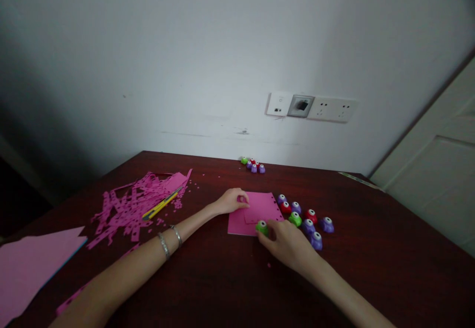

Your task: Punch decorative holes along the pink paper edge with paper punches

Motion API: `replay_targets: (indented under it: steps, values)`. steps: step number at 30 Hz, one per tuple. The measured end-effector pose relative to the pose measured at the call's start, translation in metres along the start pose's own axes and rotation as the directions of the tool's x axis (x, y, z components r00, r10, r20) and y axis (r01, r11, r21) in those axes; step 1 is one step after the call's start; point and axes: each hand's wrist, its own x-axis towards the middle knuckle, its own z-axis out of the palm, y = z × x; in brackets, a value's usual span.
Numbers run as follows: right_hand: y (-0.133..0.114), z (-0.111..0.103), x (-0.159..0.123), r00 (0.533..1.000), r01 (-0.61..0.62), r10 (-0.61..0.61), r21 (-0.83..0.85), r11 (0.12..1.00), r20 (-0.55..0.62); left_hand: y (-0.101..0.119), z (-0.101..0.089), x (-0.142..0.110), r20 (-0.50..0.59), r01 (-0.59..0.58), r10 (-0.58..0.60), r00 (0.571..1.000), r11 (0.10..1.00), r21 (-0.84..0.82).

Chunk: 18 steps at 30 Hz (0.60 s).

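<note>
My right hand (287, 241) is closed around a green craft punch (261, 227) with a white and black eye-like top, at the lower edge of a small pink paper piece (256, 214). That piece overlaps a larger pink sheet (237, 226) lying on the table. My left hand (232, 201) has its thumb and fingers curled together at the small piece's upper left edge, pinching the paper. Dark notches show along the right edge of the pink paper. Just right of it stand several purple, red and green craft punches (308, 226).
Pink paper scraps (128, 207) are heaped at the left, with a yellow utility knife (160, 206) on their near side. Pink sheets (31, 268) lie at the near left. More small punches (254, 168) stand by the wall, below the sockets (332, 109). The dark red table (222, 278) holds everything.
</note>
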Motion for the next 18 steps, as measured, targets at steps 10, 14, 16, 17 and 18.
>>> replay_targets:
  steps: [10, 14, 16, 17, 18]
  values:
    - [0.112, -0.038, -0.030, 0.943, -0.316, 0.316, 0.017, 0.949, -0.106, -0.005, 0.002, 0.000, -0.019, -0.024, 0.023, 1.000, 0.999, -0.023]
    - [0.137, -0.039, -0.041, 0.937, -0.347, 0.349, 0.065, 0.935, -0.024, -0.005, 0.001, 0.001, 0.000, -0.026, 0.026, 1.000, 1.000, -0.013]
    - [0.142, -0.036, -0.044, 0.936, -0.351, 0.352, 0.079, 0.933, 0.013, -0.005, 0.000, 0.001, 0.007, -0.014, 0.014, 1.000, 1.000, -0.004]
    - [0.143, -0.033, -0.044, 0.935, -0.354, 0.353, 0.079, 0.932, 0.027, -0.004, 0.000, 0.001, 0.006, -0.011, 0.011, 1.000, 1.000, -0.002]
    - [0.144, -0.031, -0.044, 0.934, -0.356, 0.355, 0.075, 0.931, 0.034, -0.004, 0.000, 0.001, 0.002, -0.011, 0.011, 1.000, 1.000, -0.003]
